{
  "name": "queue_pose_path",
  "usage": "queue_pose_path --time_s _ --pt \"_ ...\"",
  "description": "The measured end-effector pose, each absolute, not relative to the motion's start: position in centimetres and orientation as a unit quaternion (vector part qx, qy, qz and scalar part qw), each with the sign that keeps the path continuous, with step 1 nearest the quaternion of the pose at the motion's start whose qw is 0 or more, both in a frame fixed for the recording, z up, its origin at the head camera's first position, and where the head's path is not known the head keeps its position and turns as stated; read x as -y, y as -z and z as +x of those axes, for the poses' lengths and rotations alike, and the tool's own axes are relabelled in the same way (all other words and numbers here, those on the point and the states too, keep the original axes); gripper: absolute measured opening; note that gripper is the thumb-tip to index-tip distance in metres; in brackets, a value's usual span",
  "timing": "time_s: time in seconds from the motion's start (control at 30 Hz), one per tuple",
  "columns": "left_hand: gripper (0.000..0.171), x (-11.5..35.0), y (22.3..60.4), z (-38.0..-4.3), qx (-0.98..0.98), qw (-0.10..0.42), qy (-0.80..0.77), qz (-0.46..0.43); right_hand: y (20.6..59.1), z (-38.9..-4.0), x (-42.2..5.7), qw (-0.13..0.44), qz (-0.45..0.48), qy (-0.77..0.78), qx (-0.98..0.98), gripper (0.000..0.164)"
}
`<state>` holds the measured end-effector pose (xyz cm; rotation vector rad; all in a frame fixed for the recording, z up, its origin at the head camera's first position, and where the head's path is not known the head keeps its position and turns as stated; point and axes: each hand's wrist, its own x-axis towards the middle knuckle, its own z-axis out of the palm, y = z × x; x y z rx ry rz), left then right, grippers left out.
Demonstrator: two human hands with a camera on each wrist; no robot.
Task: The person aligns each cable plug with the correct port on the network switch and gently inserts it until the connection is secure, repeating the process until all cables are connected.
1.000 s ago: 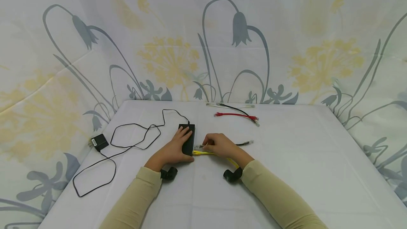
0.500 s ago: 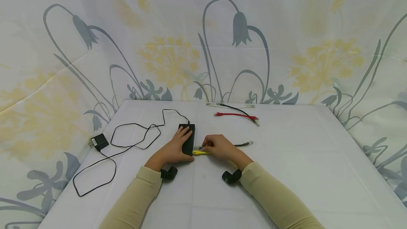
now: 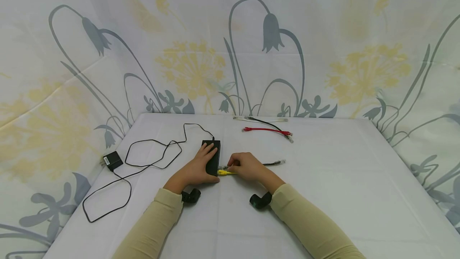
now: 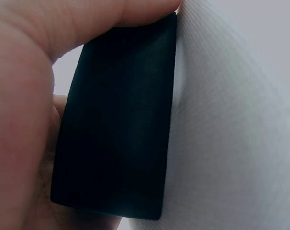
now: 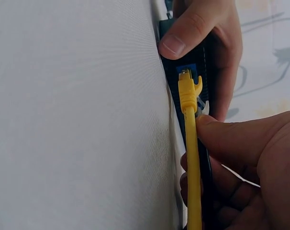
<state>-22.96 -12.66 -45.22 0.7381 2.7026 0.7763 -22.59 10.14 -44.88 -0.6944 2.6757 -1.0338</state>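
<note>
A black network switch (image 3: 213,164) lies flat on the white table, gripped by my left hand (image 3: 197,168) with the thumb at its near end and fingers spread over its top. The left wrist view is filled mostly by the switch's plain dark face (image 4: 116,124). My right hand (image 3: 248,166) pinches a black Ethernet cable (image 3: 274,163) behind its clear plug, close to the switch's right side. Beside it, a yellow Ethernet cable (image 5: 188,98) has its plug at a blue port; how deep it sits I cannot tell. The clear plug is mostly hidden behind the yellow one.
A thin black cord (image 3: 165,147) loops from the switch's far end to a power adapter (image 3: 112,160) at the left. Near the back edge lie a red cable (image 3: 264,129), another black cable (image 3: 267,123) and a white cable (image 3: 276,120). A patterned curtain (image 3: 201,31) hangs behind.
My right hand has shifted slightly left, carrying the black Ethernet cable's plug closer to the switch. The left hand and the switch have stayed in place.
</note>
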Motion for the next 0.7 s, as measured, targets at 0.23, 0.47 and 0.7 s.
queue_pose_path --time_s 0.23,0.47,0.7 --pt "0.103 12.66 45.18 -22.96 -0.923 0.118 -0.266 0.252 44.81 -22.47 -10.11 0.098 -0.230 0.350 -0.903 0.004" --pt "0.103 12.65 45.11 -22.92 -0.922 0.120 -0.269 0.251 44.72 -22.36 -10.04 0.095 -0.231 0.350 -0.903 0.005" --pt "0.103 12.68 45.00 -22.85 -0.922 0.121 -0.269 0.250 44.57 -22.23 -9.97 0.093 -0.231 0.353 -0.902 0.004"
